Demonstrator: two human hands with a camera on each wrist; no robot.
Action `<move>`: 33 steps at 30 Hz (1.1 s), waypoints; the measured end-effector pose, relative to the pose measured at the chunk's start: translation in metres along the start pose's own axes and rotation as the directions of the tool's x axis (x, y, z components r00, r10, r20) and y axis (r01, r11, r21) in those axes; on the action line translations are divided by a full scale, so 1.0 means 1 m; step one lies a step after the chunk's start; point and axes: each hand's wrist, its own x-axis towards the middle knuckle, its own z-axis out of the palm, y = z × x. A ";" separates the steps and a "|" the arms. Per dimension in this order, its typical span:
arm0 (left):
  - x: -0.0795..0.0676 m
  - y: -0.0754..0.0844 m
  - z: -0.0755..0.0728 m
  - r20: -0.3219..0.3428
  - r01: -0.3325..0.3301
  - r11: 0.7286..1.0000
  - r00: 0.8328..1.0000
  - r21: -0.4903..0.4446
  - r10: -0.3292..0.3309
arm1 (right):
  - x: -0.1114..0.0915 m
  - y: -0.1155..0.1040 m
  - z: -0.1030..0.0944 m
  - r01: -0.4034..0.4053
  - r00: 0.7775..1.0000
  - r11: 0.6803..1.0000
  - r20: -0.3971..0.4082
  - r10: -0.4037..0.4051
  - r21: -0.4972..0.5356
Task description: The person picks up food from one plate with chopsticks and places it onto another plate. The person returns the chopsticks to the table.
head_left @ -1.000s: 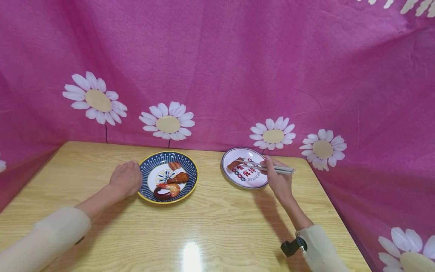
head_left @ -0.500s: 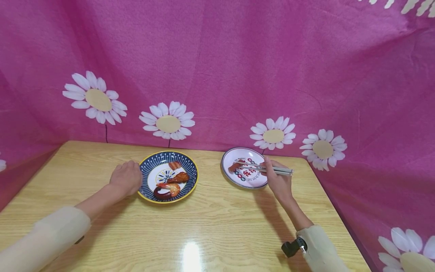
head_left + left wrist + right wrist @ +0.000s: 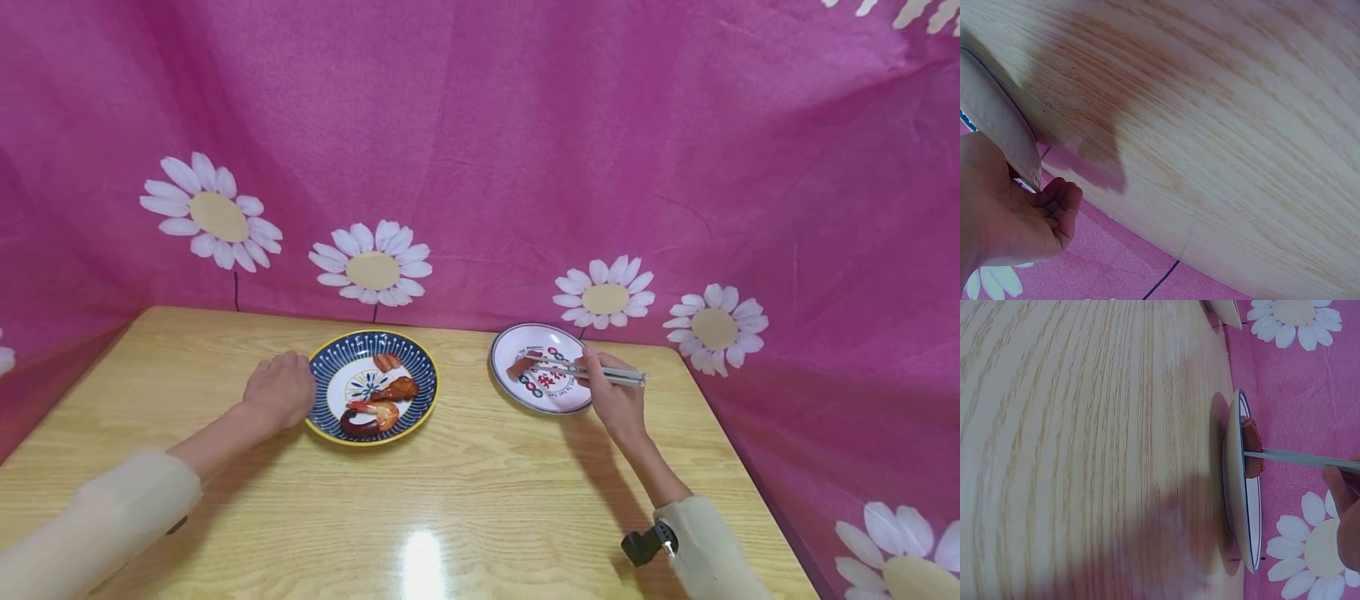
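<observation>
In the head view, my right hand (image 3: 618, 407) holds a pair of metal chopsticks (image 3: 621, 377) over a white plate (image 3: 555, 404) with red lettering. Their tips lie at a reddish-brown piece of meat (image 3: 519, 367) on that plate; the right wrist view shows the meat (image 3: 1250, 430) just above the plate's rim (image 3: 1249, 525), overlapped by a chopstick (image 3: 1294, 457). My left hand (image 3: 280, 390) grips the left rim of a blue-patterned plate (image 3: 426, 400), its fingers curled at the edge in the left wrist view. That plate bears a shrimp (image 3: 378, 412), a drumstick (image 3: 397, 389) and other food.
Both plates stand towards the back of a wooden table (image 3: 450, 492), with a gap of bare wood between them. A pink cloth (image 3: 480, 167) with white flowers hangs right behind the table and along its sides.
The piece of meat has turned and shifted slightly right on the white plate, with the chopstick tips moving at it. My left hand and the blue-patterned plate stay in place.
</observation>
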 end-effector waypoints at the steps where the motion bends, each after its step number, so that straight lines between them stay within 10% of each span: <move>1: 0.000 0.000 0.000 0.004 0.001 1.000 1.000 -0.001 -0.001 | 0.000 0.000 0.000 0.000 1.000 1.000 0.002 0.000 0.003; 33: 0.002 0.000 0.000 0.032 0.006 0.999 0.999 0.032 -0.007 | 0.010 0.014 -0.013 0.041 0.998 0.997 0.055 -0.037 -0.069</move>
